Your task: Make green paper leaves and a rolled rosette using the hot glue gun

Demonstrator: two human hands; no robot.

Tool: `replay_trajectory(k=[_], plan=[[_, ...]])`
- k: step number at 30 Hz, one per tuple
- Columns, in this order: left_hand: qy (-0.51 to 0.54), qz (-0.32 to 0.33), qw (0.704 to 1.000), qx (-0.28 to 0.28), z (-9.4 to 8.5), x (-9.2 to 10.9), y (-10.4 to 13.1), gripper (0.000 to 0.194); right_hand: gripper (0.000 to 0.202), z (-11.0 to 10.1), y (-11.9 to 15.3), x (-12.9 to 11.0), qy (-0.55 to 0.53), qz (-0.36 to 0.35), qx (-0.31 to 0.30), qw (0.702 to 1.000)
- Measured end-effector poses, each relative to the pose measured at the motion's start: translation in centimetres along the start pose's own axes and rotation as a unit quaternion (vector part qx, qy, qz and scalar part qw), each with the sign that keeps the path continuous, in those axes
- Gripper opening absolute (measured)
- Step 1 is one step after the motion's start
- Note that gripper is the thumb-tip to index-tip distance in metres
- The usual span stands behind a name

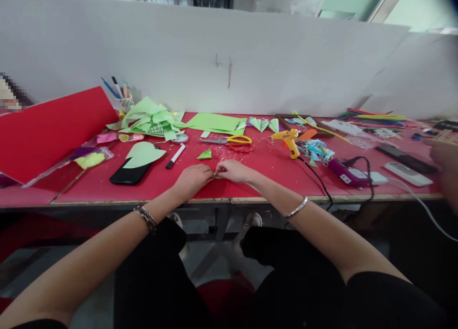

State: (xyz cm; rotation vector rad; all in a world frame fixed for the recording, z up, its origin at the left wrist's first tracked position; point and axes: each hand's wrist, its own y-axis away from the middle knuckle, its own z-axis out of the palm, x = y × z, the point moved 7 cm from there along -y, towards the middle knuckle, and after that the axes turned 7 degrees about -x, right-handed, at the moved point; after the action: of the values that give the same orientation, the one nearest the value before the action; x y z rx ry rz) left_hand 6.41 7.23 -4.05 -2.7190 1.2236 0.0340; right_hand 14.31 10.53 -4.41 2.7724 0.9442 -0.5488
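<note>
My left hand (193, 180) and my right hand (233, 170) meet near the front of the red table (171, 190). Their fingers are pinched together on a small piece of green paper (216, 177), mostly hidden between them. Just beyond lies a small folded green paper (204, 154). Scissors with yellow and red handles (239, 140) rest past my right hand. A marker with a black cap (175, 156) lies left of my left hand, beside a black phone (130, 173) that is partly under heart-shaped pale green paper (145, 155).
Green paper scraps (152, 119) pile up at the back left, near a pen cup (126, 102) and red board (60, 128). Right of centre are a yellow glue gun (288, 140), rolled green cones (264, 124) and a purple device (347, 173) with cords. A blurred hand (445, 164) is far right.
</note>
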Motion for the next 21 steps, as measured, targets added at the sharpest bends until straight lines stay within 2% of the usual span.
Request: replay_trajectory(k=[5,8,13,17,21], plan=[[0.037,-0.062,0.997,-0.025,-0.1,-0.8,-0.5,0.023,0.011,0.3,1.3,-0.7,0.026,-0.028,0.054,0.998],[0.07,-0.047,0.995,-0.045,0.0,-1.1,-1.1,0.019,0.008,0.5,1.7,-0.9,0.038,-0.039,0.069,0.996],[0.094,-0.004,0.993,-0.067,0.4,-1.6,-1.7,0.015,0.008,0.4,1.2,-0.9,0.046,-0.051,0.051,0.996],[0.098,0.014,0.994,-0.036,0.5,-1.7,-1.5,0.016,0.011,0.3,0.9,-0.6,0.038,-0.052,0.042,0.997],[0.034,0.027,0.999,0.003,0.3,-1.2,-1.1,0.018,0.011,0.1,0.8,-0.5,0.024,-0.051,0.035,0.998]])
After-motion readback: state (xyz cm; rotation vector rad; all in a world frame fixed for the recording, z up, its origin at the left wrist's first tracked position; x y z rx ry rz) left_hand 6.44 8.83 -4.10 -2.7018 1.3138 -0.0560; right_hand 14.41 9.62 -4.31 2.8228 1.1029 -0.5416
